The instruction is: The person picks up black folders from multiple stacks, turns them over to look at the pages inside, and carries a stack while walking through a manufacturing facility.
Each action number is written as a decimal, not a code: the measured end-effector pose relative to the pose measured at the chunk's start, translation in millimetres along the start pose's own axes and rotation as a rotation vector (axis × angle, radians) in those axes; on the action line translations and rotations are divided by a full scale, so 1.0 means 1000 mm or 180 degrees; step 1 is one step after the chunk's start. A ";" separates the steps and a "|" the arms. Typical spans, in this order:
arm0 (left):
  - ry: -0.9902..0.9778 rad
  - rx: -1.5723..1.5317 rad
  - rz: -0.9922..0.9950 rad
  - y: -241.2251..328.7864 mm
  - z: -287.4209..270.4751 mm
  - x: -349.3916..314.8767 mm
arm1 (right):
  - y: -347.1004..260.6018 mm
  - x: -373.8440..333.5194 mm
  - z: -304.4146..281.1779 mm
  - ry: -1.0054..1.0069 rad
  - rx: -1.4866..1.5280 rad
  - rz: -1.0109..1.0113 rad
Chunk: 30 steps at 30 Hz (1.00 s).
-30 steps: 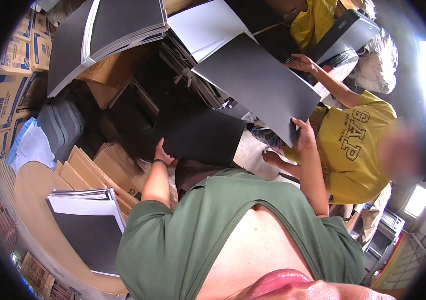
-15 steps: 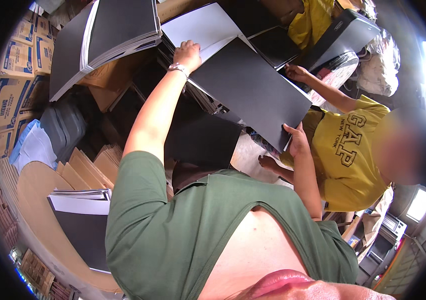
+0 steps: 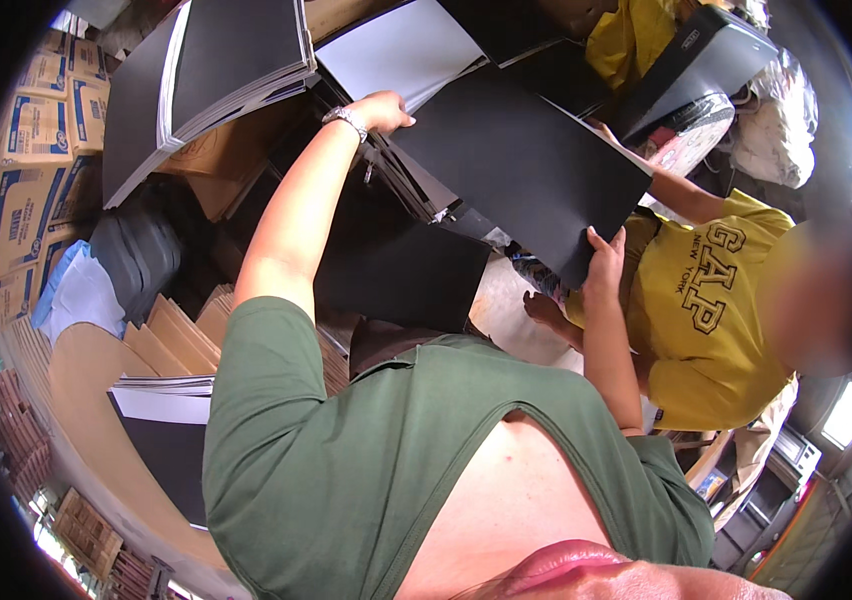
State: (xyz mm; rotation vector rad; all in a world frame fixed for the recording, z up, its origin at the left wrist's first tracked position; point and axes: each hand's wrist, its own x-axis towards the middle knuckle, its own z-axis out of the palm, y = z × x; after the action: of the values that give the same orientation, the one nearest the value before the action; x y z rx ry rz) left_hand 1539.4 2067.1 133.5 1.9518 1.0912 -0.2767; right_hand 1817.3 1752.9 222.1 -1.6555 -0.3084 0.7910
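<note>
Board (image 3: 516, 150) spans between right hand (image 3: 604, 265), grasping its near edge, and left hand (image 3: 384, 112), at its left corner, can't tell if gripping. Keep it flat, supporting both ends evenly.

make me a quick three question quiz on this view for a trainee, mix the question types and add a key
1. Multiple choice: what is the person's right hand holding?
a) a cardboard box
b) a black sheet
c) a roll of tape

2. True or false: the co-worker's top is blue.

3. Short answer: which of the person's hands has a silvery band at its wrist?

Key:
1. b
2. False; the co-worker's top is yellow.
3. The left hand.
</note>
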 end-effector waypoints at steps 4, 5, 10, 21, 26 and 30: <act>0.0358 -0.0032 0.0311 -0.016 -0.013 -0.020 | 0.031 -0.016 0.015 0.0136 0.0225 -0.0534; 0.0437 -0.0182 0.0378 -0.025 -0.011 -0.025 | 0.035 -0.022 0.018 0.0099 0.0329 -0.0613; 0.0959 -0.0750 0.0556 -0.042 0.012 -0.052 | 0.050 -0.023 0.025 0.0002 0.0454 -0.0514; 0.2344 -0.0243 0.0864 -0.018 0.067 -0.072 | 0.110 -0.013 0.101 -0.0594 0.0281 0.0398; 0.2399 0.0065 0.0799 -0.018 0.062 -0.079 | 0.058 -0.001 0.153 -0.0881 -0.0648 0.0994; 0.2350 0.0305 0.0573 -0.008 0.047 -0.069 | 0.073 -0.006 0.166 -0.1178 -0.0509 0.1300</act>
State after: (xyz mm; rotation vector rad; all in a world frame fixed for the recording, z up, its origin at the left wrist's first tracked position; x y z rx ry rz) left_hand 1501.7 1992.0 138.6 2.2857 1.3496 0.5441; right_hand 1689.8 1858.1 146.6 -1.7412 -0.2995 1.4186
